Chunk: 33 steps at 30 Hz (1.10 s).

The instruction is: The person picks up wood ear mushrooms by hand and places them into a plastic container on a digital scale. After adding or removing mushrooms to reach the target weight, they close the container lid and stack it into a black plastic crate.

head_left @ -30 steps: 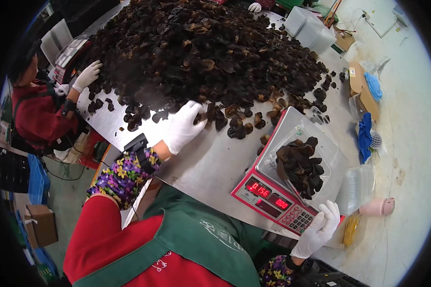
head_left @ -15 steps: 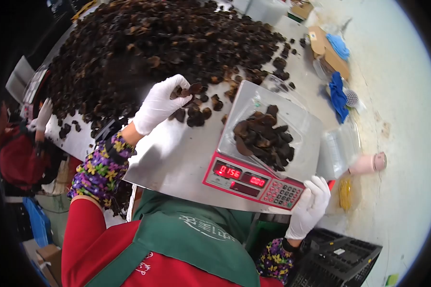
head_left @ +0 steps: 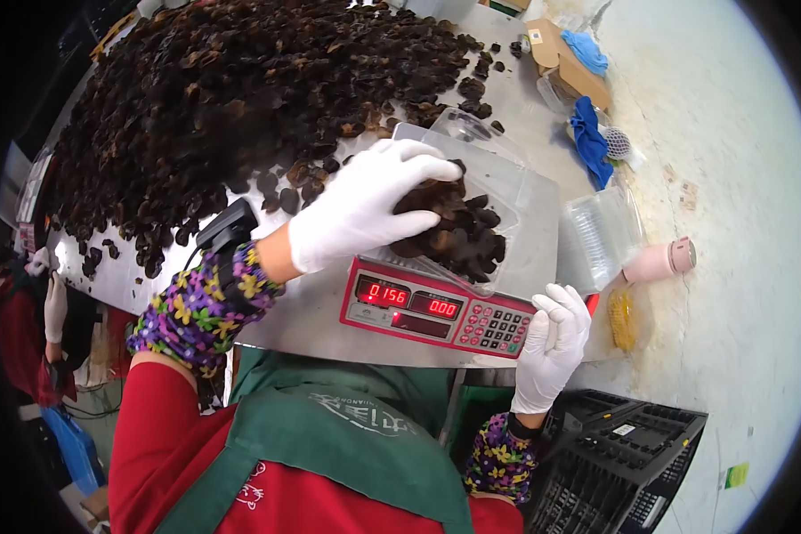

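My left hand, in a white glove, reaches over the dark dried wood ear mushrooms heaped in a clear plastic tray. Its thumb and fingers are apart around one side of the heap, and no separate piece shows in its grip. The tray lies on the metal plate of a red electronic scale, whose display reads 0.156. My right hand, also gloved, is loosely curled at the scale's near right corner, touching or very close to the keypad edge. Nothing shows in its fingers.
A large mushroom pile covers the far left of the table. Stacked clear trays, a pink bottle, a blue cloth and a cardboard box line the wall side. Black crates stand below. Another person's gloved hand is at left.
My left hand has moved right from the loose mushrooms on the table to the heap on the scale, and its pinch has widened. My right hand stays by the scale's corner. The view has shifted.
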{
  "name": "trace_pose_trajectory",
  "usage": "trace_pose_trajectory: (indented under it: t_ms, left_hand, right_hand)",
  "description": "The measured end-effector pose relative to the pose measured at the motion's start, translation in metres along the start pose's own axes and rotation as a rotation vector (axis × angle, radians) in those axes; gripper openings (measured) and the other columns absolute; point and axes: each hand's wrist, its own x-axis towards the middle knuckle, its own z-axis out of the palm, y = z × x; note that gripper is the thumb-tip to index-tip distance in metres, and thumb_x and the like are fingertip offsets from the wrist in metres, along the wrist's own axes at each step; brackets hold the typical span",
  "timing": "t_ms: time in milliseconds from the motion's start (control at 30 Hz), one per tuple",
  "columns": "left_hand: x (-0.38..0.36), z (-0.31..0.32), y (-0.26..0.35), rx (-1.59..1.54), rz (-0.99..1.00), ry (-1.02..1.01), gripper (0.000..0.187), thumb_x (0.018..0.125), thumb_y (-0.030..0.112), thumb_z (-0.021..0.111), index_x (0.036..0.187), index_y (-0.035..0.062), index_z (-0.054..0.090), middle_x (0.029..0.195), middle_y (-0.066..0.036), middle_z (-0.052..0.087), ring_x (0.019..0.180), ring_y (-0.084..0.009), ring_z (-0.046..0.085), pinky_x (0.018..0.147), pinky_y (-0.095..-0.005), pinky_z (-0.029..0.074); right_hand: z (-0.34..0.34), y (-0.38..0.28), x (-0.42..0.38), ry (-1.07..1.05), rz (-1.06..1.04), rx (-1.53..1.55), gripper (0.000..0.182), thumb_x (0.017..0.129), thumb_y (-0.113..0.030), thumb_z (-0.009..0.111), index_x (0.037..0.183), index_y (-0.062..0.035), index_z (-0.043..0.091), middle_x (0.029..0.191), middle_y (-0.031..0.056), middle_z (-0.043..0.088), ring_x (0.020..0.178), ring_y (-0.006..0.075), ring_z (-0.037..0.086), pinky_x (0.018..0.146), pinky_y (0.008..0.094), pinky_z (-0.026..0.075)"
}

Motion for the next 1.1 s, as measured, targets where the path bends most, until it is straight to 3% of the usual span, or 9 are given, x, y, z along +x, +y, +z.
trace_pose_trajectory:
  t_ms: [200, 367, 533, 567, 600, 667, 733, 1000, 1100]
  left_hand:
    - [-0.037, 0.0, -0.01, 0.08, 0.023, -0.084, 0.054, 0.071, 0.028, 0.088, 0.119, 0.0128, 0.067, 0.132, -0.011, 0.059, 0.125, -0.0338, 0.051, 0.106, -0.0462, 0.041]
    - [-0.04, 0.025, -0.018, 0.036, -0.041, 0.005, 0.033, 0.075, 0.02, 0.085, 0.105, 0.0157, 0.071, 0.119, -0.009, 0.063, 0.112, -0.0338, 0.057, 0.101, -0.0416, 0.044]
    - [-0.028, 0.033, -0.012, 0.069, -0.303, 0.284, 0.046, 0.078, 0.007, 0.077, 0.122, 0.0103, 0.063, 0.122, -0.014, 0.057, 0.116, -0.032, 0.054, 0.102, -0.0388, 0.043]
    - [-0.028, 0.033, -0.014, -0.102, -0.454, 0.181, 0.057, 0.08, 0.0, 0.071, 0.134, 0.0062, 0.053, 0.128, -0.014, 0.053, 0.128, -0.0278, 0.05, 0.11, -0.0371, 0.04]
    - [-0.029, 0.037, -0.02, -0.102, -0.458, 0.187, 0.057, 0.08, 0.0, 0.071, 0.134, 0.0062, 0.053, 0.128, -0.014, 0.053, 0.128, -0.0278, 0.05, 0.11, -0.0371, 0.04]
    - [-0.032, 0.053, -0.035, -0.583, -0.687, 0.204, 0.062, 0.081, -0.004, 0.069, 0.139, 0.0044, 0.048, 0.136, -0.012, 0.05, 0.137, -0.0238, 0.044, 0.118, -0.0341, 0.034]
    - [-0.034, 0.056, -0.037, -0.614, -0.691, 0.192, 0.067, 0.083, -0.006, 0.068, 0.144, 0.0026, 0.042, 0.144, -0.012, 0.045, 0.141, -0.0218, 0.041, 0.12, -0.0323, 0.031]
    - [-0.064, 0.019, -0.011, -0.505, -0.669, 0.096, 0.074, 0.088, 0.025, 0.078, 0.15, 0.0107, 0.043, 0.152, -0.014, 0.04, 0.143, -0.0283, 0.036, 0.119, -0.0426, 0.029]
    - [-0.075, 0.012, -0.016, -0.542, -0.715, 0.157, 0.068, 0.091, 0.025, 0.075, 0.15, 0.0105, 0.044, 0.15, -0.011, 0.044, 0.143, -0.0262, 0.038, 0.118, -0.0416, 0.031]
  right_hand:
    - [0.004, 0.01, 0.011, -0.028, -0.009, -0.003, 0.016, 0.089, -0.001, 0.066, 0.104, -0.0064, 0.07, 0.117, 0.0096, 0.066, 0.119, 0.0334, 0.057, 0.104, 0.0446, 0.042]
    - [0.029, 0.002, 0.026, -0.125, -0.062, 0.076, 0.021, 0.087, -0.005, 0.07, 0.107, -0.0096, 0.071, 0.117, 0.009, 0.066, 0.12, 0.0344, 0.055, 0.103, 0.0458, 0.043]
    - [0.045, -0.003, 0.025, -0.315, -0.147, -0.041, 0.017, 0.086, -0.018, 0.074, 0.101, -0.0103, 0.075, 0.119, 0.0096, 0.066, 0.126, 0.0369, 0.051, 0.109, 0.0541, 0.035]
    - [0.047, -0.001, 0.024, -0.318, -0.124, -0.022, 0.018, 0.086, -0.022, 0.074, 0.098, -0.0104, 0.076, 0.119, 0.0096, 0.066, 0.129, 0.0375, 0.049, 0.11, 0.0586, 0.032]
    - [0.047, -0.001, 0.025, -0.322, -0.13, -0.021, 0.018, 0.086, -0.022, 0.074, 0.098, -0.0104, 0.076, 0.119, 0.0096, 0.066, 0.129, 0.0375, 0.049, 0.11, 0.0586, 0.032]
    - [0.046, -0.002, 0.026, -0.322, -0.137, -0.063, 0.017, 0.086, -0.022, 0.073, 0.098, -0.0105, 0.076, 0.119, 0.0087, 0.066, 0.129, 0.0375, 0.049, 0.11, 0.0576, 0.032]
    - [0.046, -0.004, 0.029, -0.301, -0.163, -0.085, 0.017, 0.086, -0.021, 0.073, 0.1, -0.011, 0.075, 0.118, 0.0078, 0.066, 0.129, 0.0373, 0.049, 0.11, 0.0572, 0.032]
    - [0.019, 0.012, 0.022, -0.184, -0.113, -0.052, 0.024, 0.086, -0.01, 0.071, 0.11, -0.0136, 0.07, 0.12, 0.0049, 0.065, 0.125, 0.0361, 0.052, 0.11, 0.0558, 0.034]
    - [0.014, 0.02, 0.023, -0.168, -0.104, -0.072, 0.021, 0.087, -0.008, 0.07, 0.108, -0.0111, 0.071, 0.118, 0.0075, 0.066, 0.123, 0.0362, 0.053, 0.108, 0.05, 0.038]
